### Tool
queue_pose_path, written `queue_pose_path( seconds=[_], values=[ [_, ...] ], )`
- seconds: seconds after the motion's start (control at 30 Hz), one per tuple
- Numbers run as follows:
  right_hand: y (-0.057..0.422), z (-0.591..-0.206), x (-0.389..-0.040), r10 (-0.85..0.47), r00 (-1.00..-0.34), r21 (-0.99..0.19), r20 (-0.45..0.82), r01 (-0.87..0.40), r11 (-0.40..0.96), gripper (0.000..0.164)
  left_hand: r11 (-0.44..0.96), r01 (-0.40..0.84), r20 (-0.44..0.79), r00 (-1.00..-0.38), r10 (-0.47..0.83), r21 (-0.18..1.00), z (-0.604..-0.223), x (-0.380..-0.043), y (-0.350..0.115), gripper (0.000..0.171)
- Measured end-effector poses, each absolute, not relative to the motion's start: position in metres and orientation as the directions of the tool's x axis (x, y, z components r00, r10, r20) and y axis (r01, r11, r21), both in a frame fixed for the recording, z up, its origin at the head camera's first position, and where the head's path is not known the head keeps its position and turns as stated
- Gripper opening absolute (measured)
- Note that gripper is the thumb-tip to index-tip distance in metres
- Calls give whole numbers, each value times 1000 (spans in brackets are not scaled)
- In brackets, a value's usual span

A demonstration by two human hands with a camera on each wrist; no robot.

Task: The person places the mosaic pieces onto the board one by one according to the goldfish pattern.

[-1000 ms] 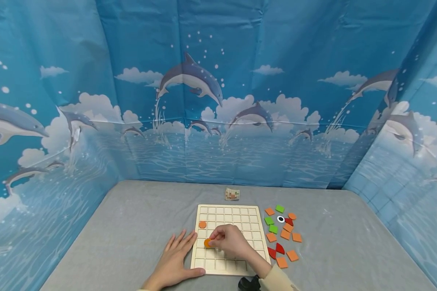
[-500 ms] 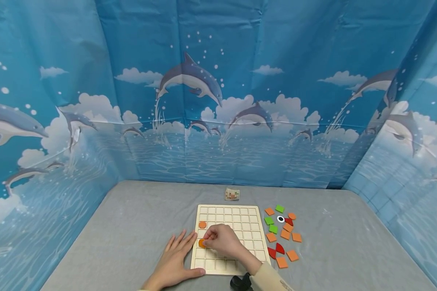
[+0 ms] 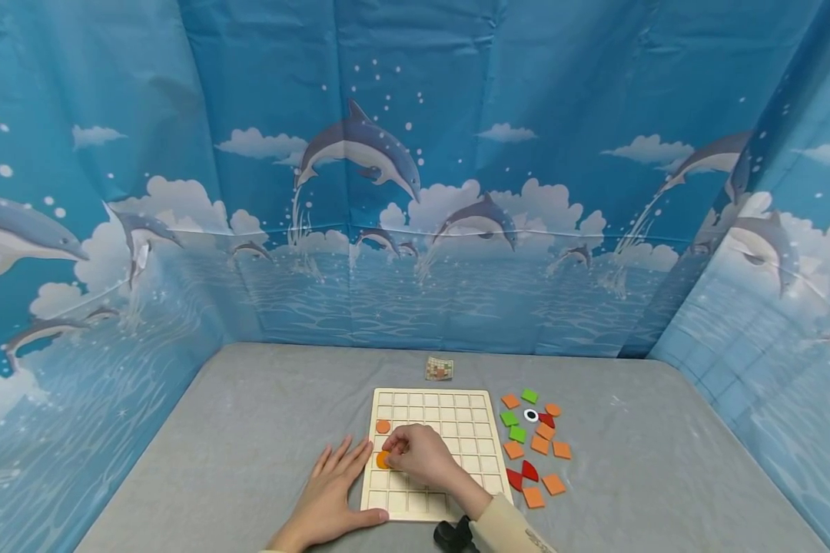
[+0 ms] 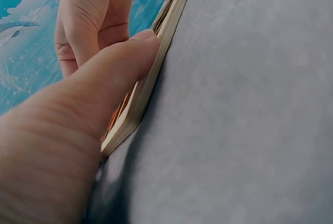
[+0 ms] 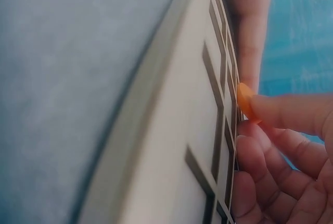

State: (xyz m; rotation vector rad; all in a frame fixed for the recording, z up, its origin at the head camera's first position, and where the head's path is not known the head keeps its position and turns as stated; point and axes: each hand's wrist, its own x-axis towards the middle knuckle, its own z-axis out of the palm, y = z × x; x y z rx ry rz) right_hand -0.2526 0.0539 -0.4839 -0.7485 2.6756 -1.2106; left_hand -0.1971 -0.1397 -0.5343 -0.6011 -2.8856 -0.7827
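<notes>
A pale wooden board [image 3: 449,402] with a grid of square recesses lies on the table. My right hand [image 3: 422,458] reaches over it and pinches an orange disc [image 3: 382,461] at a left-column cell. In the right wrist view, the thumb presses the tilted orange disc [image 5: 245,101] close against the grid. My left hand [image 3: 328,490] lies spread beside the board, fingertips at its left edge and thumb at the near left corner. The left wrist view shows that thumb [image 4: 130,54] touching the board's side. Another orange disc [image 3: 383,426] sits farther up the left column.
Right of the board lie loose pieces: several orange squares [image 3: 554,484], green tiles [image 3: 509,418], red wedges [image 3: 529,470], an orange disc [image 3: 552,410] and a white ring-like piece [image 3: 531,415]. A small patterned card [image 3: 439,369] lies behind the board. A dolphin-print curtain [image 3: 415,292] surrounds the table.
My right hand has shifted left with the orange disc, from about the second column to the left column, then stayed nearly still. The left hand keeps its place.
</notes>
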Motion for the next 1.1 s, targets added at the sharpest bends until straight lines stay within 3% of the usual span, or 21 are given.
queue_pose_path(
  seconds=[1.1],
  values=[
    [49,-483,-255,-497,-864,-647,76,-422,635,15,792,384,170,-923,346,474,-532,-197,-139,100]
  ],
)
